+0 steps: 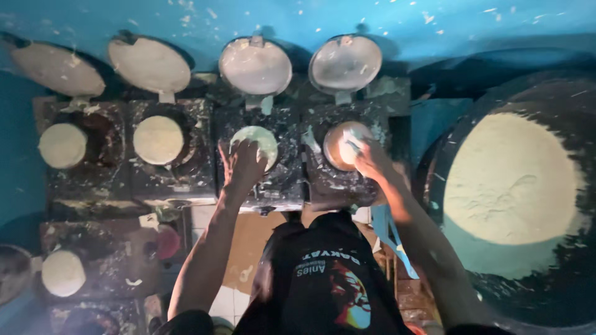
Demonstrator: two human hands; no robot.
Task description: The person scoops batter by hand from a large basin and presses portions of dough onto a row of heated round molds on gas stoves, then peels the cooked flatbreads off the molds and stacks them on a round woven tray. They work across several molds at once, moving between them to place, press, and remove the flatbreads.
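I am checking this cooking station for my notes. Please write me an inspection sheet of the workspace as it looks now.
Surface: dark stove block, heavily spattered with pale batter.
Job's things: round pale crepe under the left hand; small round pan with batter under the right hand; two more crepes and on the burners to the left.
Clutter: four round lids tilted open behind the burners; another crepe on a lower stove; batter drips everywhere.
Hands: left lies flat on the crepe; right presses something pale into the pan, too blurred to name.
Cables: nothing seen.
Surroundings: blue wall, large dark basin of pale batter at right.
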